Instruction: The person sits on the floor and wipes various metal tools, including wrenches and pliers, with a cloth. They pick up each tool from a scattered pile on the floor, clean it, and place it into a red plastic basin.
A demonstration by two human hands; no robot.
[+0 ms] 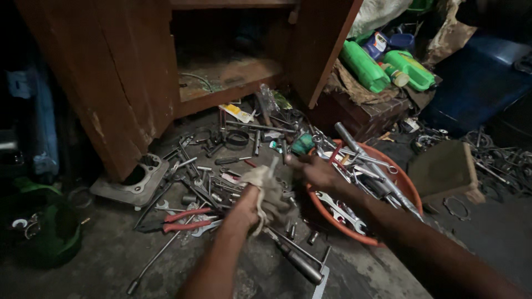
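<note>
L hand (252, 202) clutched dirty off-white rag (270, 185), crumpled, frayed edge up, R hand (316, 170) gripped green-handled tool (302, 145) w/ closed fingers, beside orange basin (407, 185) of spanners.

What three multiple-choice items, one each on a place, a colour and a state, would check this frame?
1. Where do the red-handled pliers lie?
A. in the basin
B. on the floor left of the left hand
C. on the cabinet shelf

2. What colour is the round basin?
A. orange
B. blue
C. white

3. What does the left hand hold?
A. nothing
B. a bottle
C. a pale rag

Key: 1 B, they lie among the loose tools; 2 A, its rim shows orange; 3 C, cloth is bunched in its grip.
</note>
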